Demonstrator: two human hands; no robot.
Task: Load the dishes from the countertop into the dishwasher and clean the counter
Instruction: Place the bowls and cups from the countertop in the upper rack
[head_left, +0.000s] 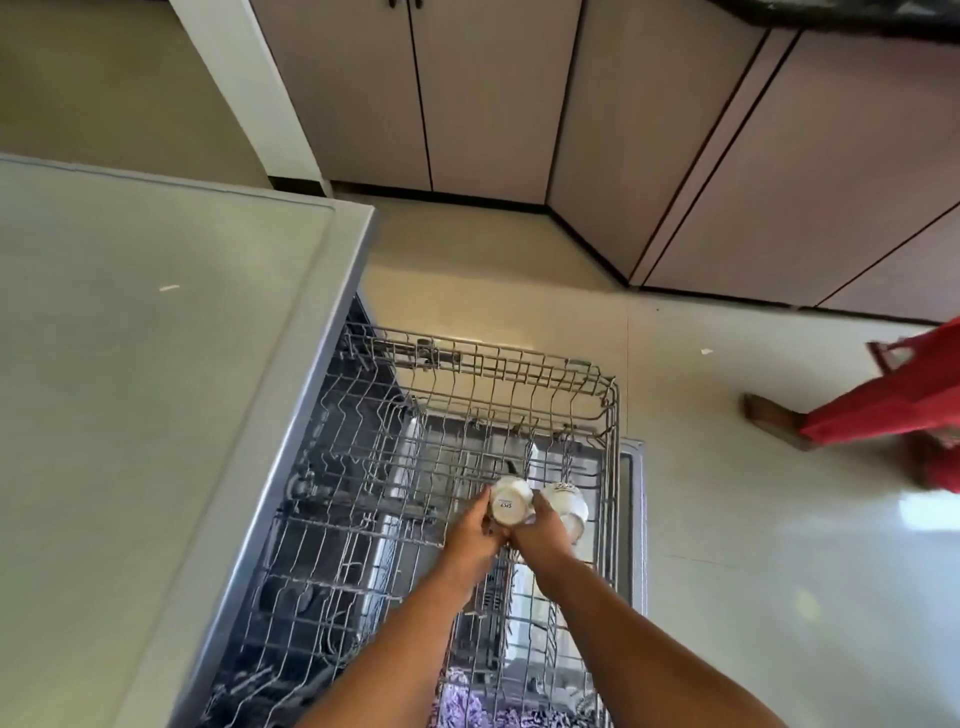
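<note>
— Across the lower middle of the frame: the pulled-out dishwasher rack (467, 467), the surface (130, 364) at left.

— And the cup (510, 501)?

— Upside down over the rack's right side, grasped between left hand (470, 535) and right hand (540, 532), beside another cup (566, 501).

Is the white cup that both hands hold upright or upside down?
Upside down. The white cup shows its flat base with a printed mark facing up, held between the left hand and right hand over the dishwasher rack.

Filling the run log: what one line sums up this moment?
step: racking cup | left hand + right hand: both hold upturned cup over upper rack | second cup: already racked beside
</note>
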